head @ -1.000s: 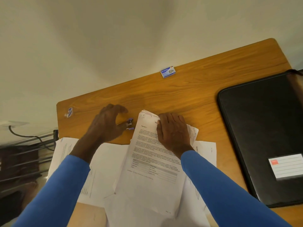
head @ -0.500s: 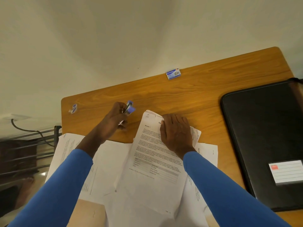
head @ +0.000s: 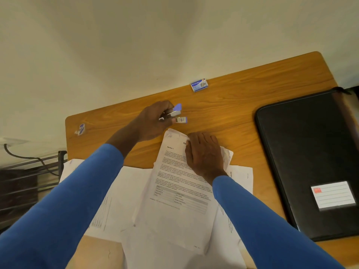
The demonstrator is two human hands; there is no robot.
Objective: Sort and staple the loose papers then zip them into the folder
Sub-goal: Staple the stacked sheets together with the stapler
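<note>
1. The left hand (head: pixel 153 123) grips a small purple stapler (head: pixel 178 114). Its fingers (head: pixel 164 106) are curled round the rear end, and the stapler's two arms gape apart toward 3 o'clock.
2. The stapler is over bare table (head: pixel 233 113), at 11 o'clock from the right hand and near the top corner of the papers (head: pixel 174 200), but not on them. I cannot tell whether it touches the wood.
3. The right hand (head: pixel 204 155) lies flat on the top of the papers. Its fingers (head: pixel 202 138) are straight and close together, pointing to 12 o'clock and pressing the sheets down.
4. The top sheet is printed and tilted, its head leaning toward 1 o'clock. More loose sheets spread out beneath it toward 9 and 3 o'clock and reach the table's edge at 6.
5. A black folder (head: pixel 310 152) lies shut at 3 o'clock from the papers, apart from them. It has a white label (head: pixel 333 195) near its 6 o'clock end.
6. A small blue box (head: pixel 199 85) sits at 12 o'clock by the far edge, well apart from both hands.
7. A blue-and-white scrap (head: pixel 80 129) lies in the corner at 10 o'clock.
8. Both arms wear blue sleeves (head: pixel 68 210).
</note>
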